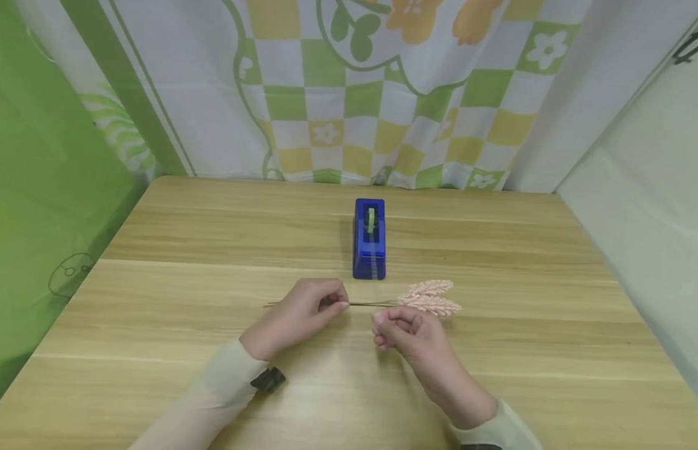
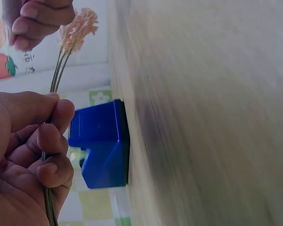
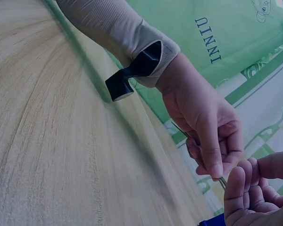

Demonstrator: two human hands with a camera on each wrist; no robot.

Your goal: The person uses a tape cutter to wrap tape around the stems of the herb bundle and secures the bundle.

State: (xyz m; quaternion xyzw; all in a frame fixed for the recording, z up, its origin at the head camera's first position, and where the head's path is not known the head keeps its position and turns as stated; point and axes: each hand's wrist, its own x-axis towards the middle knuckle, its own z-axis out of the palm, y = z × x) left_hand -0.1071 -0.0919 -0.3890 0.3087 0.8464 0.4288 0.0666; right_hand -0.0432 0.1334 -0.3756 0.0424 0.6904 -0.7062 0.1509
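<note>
My left hand (image 1: pixel 304 312) pinches the thin stems (image 2: pixel 55 77) of a small bunch of pink artificial flowers (image 1: pixel 430 297) between thumb and forefinger. In the left wrist view its other fingers also curl round the stems. The bunch lies sideways in the head view, with its fluffy heads to the right. My right hand (image 1: pixel 416 334) is just below those heads, its fingers curled and thumb close to the forefinger. Nothing shows between them. A blue tape dispenser (image 1: pixel 369 240) stands beyond the hands, with a roll of tape (image 1: pixel 371 220) in it.
The wooden table (image 1: pixel 495 250) reaches back to a checked curtain (image 1: pixel 360 100). A green cloth (image 1: pixel 45 156) hangs on the left and a pale wall (image 1: pixel 653 156) is on the right. A black wrist mount (image 1: pixel 268 379) sticks out from the left sleeve.
</note>
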